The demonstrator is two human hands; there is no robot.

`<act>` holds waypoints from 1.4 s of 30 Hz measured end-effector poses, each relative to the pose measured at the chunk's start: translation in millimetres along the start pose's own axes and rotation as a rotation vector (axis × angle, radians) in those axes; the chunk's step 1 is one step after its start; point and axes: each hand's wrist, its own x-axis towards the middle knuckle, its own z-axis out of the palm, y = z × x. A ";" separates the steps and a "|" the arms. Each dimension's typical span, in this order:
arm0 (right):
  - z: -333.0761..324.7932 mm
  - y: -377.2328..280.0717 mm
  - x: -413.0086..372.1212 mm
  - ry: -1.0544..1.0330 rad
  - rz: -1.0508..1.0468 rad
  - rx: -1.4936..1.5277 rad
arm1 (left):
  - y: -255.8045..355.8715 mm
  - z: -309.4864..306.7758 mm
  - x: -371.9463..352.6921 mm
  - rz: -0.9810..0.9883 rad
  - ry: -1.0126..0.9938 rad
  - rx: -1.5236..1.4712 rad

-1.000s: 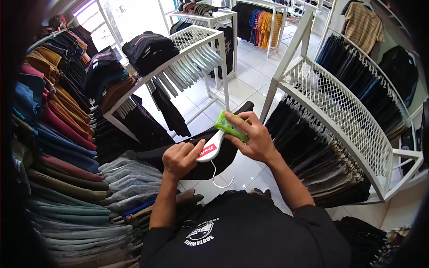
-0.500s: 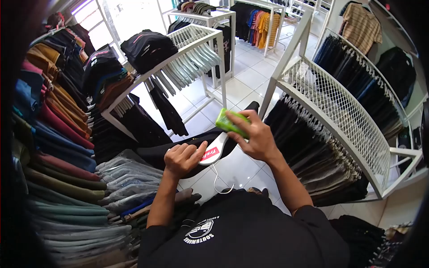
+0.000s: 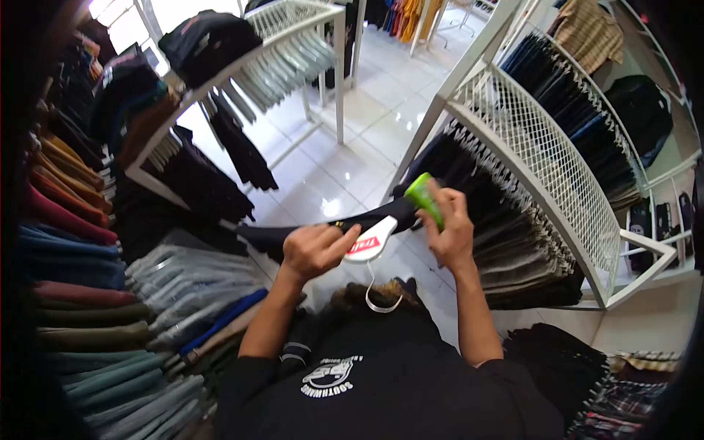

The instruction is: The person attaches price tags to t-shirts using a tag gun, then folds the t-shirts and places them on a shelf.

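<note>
A white clothes hanger [image 3: 379, 240] with a red label hangs hook-down in front of my chest, and a dark garment [image 3: 271, 238] stretches along its far side. My left hand [image 3: 317, 251] is closed on the hanger and the garment, its thumb by the red label. In my right hand [image 3: 452, 233] is a bright green block-shaped object [image 3: 424, 199], gripped with curled fingers. That hand is raised by the garment's right end, and the green object overlaps the dark cloth in this view. The hanger's wire hook [image 3: 383, 306] points down toward my black shirt.
On my left hang many coloured trousers [image 3: 92, 315] and plastic-wrapped clothes [image 3: 194, 282]. Ahead stands a white rack [image 3: 339, 81] with pale hangers and folded dark clothes [image 3: 209, 44] on top. To my right, a white mesh-topped rack [image 3: 539, 132] holds dark trousers [image 3: 513, 235]. White floor tiles [image 3: 323, 165] lie between.
My right hand and the green object have moved right, and the object is now tilted more upright. My left hand and the hanger have also shifted right in view, as the camera turned.
</note>
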 end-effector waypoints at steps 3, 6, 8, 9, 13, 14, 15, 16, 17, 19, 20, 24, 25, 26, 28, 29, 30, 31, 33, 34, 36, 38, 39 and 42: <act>27.4 96.4 -20.2 0.260 0.261 -0.114 | 4.4 17.4 -1.0 -0.277 -0.050 -0.201; 3.0 100.8 -35.4 0.384 0.341 -0.097 | 10.1 18.4 16.7 -0.460 -0.064 -0.376; -16.2 60.7 -36.4 0.390 0.186 -0.084 | 18.3 11.9 33.9 -0.810 -0.344 -0.581; -18.4 52.6 -39.1 0.414 0.036 -0.097 | 25.4 15.4 42.8 -0.834 -0.312 -0.642; -21.6 67.0 -63.7 0.439 -0.246 -0.135 | 61.1 30.9 80.3 -0.863 -0.280 -0.819; -29.5 85.6 -70.8 0.468 -0.235 -0.150 | 69.7 35.1 87.3 -0.829 -0.291 -0.825; -42.0 104.5 -76.1 0.577 -0.105 -0.223 | 77.1 40.2 93.8 -0.847 -0.317 -0.846; -56.4 123.9 -83.6 0.686 0.029 -0.296 | 85.8 45.4 101.0 -0.863 -0.345 -0.869; -72.5 143.8 -94.6 0.746 0.208 -0.216 | 97.3 48.0 110.8 -0.850 -0.395 -0.832; -114.5 190.0 -128.4 0.790 0.354 -0.362 | 120.5 60.2 124.3 -0.778 -0.436 -0.839; -135.1 208.0 -149.6 0.822 0.431 -0.415 | 136.7 67.9 131.5 -0.741 -0.471 -0.833; -225.2 238.4 -205.4 0.909 0.477 -0.398 | 212.8 89.2 174.1 -0.562 -0.538 -0.864; -246.1 243.0 -212.8 0.907 0.539 -0.427 | 228.2 102.5 179.0 -0.531 -0.513 -0.905; -263.9 259.2 -222.6 0.904 0.586 -0.468 | 240.7 111.5 186.0 -0.475 -0.544 -0.883; -299.5 282.4 -233.5 0.884 0.626 -0.466 | 271.6 124.8 200.1 -0.427 -0.546 -0.934; -315.2 296.8 -236.9 0.872 0.621 -0.474 | 285.5 129.8 206.5 -0.401 -0.555 -0.940; -330.1 311.5 -239.5 0.857 0.612 -0.480 | 298.2 134.0 212.9 -0.359 -0.562 -0.888; -346.0 318.5 -238.8 0.803 0.673 -0.511 | 309.5 137.8 219.1 -0.321 -0.562 -0.835; -366.8 345.3 -234.8 0.781 0.688 -0.546 | 329.8 145.5 227.8 -0.292 -0.560 -0.851; -374.2 358.7 -233.1 0.739 0.700 -0.574 | 338.8 147.9 230.6 -0.284 -0.560 -0.863; -383.7 380.8 -231.7 0.692 0.743 -0.613 | 352.2 149.1 235.1 -0.276 -0.565 -0.832; -385.9 400.2 -226.8 0.619 0.770 -0.624 | 359.8 148.0 235.6 -0.295 -0.587 -0.818; -381.1 418.3 -228.7 0.595 0.787 -0.661 | 359.6 148.3 234.0 -0.323 -0.587 -0.813; -377.4 374.7 -219.4 0.639 0.729 -0.888 | 347.6 144.0 224.8 -0.333 -0.553 -0.817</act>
